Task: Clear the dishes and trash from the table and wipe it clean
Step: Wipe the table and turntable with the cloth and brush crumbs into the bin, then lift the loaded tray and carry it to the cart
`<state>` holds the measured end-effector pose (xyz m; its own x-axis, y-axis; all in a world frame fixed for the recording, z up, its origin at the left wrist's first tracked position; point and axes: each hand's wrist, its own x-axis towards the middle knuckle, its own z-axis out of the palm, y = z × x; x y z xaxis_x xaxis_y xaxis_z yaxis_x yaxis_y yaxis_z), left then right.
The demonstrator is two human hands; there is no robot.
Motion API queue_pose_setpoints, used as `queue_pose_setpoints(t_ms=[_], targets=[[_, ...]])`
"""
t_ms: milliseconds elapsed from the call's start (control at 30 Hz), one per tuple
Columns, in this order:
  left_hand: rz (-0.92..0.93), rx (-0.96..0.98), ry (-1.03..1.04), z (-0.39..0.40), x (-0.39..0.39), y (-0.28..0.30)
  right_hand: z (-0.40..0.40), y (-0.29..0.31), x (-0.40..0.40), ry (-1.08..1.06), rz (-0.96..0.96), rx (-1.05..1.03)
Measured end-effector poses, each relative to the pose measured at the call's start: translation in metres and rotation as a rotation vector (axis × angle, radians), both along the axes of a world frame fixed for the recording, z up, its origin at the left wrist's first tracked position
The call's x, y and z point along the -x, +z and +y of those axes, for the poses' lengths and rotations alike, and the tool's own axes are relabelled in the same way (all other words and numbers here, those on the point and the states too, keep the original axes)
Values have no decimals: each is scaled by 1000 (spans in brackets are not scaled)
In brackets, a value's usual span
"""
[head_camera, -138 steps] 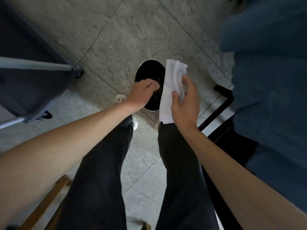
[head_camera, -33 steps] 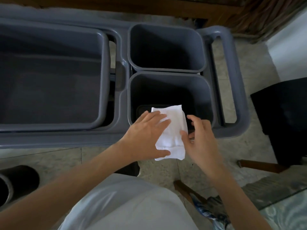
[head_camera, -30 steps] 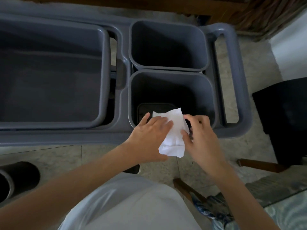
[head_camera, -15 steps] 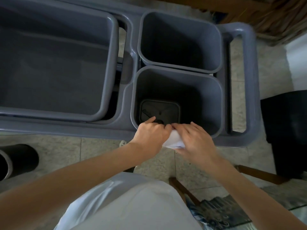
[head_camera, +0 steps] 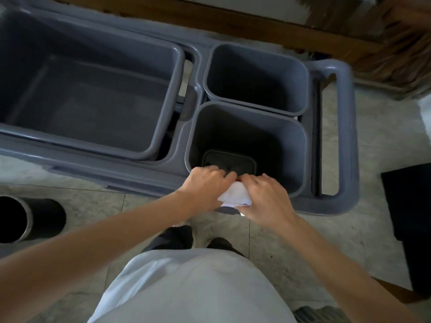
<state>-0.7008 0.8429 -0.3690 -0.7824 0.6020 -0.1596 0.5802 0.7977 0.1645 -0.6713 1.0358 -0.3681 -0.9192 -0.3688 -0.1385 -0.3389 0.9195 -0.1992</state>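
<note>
Your fingers (head_camera: 224,177) on both sides are curled round the white cloth (head_camera: 234,197), left hand (head_camera: 205,186) and right hand (head_camera: 265,198) bunching it between them, knuckles nearly touching. The cloth sits just over the near rim of the near small bin (head_camera: 300,145), with a dark square thing at that bin's bottom. This looks like the wringing or folding step, getting the cloth ready for wiping, though it could be about to be dropped in. Beyond is the far small bin (head_camera: 303,89), to the left the big tub (head_camera: 172,89), all in the grey cart (head_camera: 347,136). Next, I'd say, keep both grips firm, then turn back to the worktop, which isn't in view.
</note>
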Motion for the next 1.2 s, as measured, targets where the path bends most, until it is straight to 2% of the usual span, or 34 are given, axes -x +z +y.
queue_pose_setpoints(t_ms=[133, 200, 267, 467, 867, 1200], targets=[[2, 77, 39, -15, -8, 14, 6, 11, 1, 20, -5, 103], [49, 38, 107, -26, -19, 26, 10, 21, 3, 57, -21, 142], [95, -34, 219, -36, -39, 35, 11, 34, 3, 99, -32, 189], [277, -64, 610, -67, -109, 66, -25, 72, -2, 270, 137, 390], [434, 13, 1232, -187, -287, 108, -216, 111, -64, 758, 141, 422], [477, 1, 1567, -313, -480, 116, -421, 125, -218, 1067, 61, 443]])
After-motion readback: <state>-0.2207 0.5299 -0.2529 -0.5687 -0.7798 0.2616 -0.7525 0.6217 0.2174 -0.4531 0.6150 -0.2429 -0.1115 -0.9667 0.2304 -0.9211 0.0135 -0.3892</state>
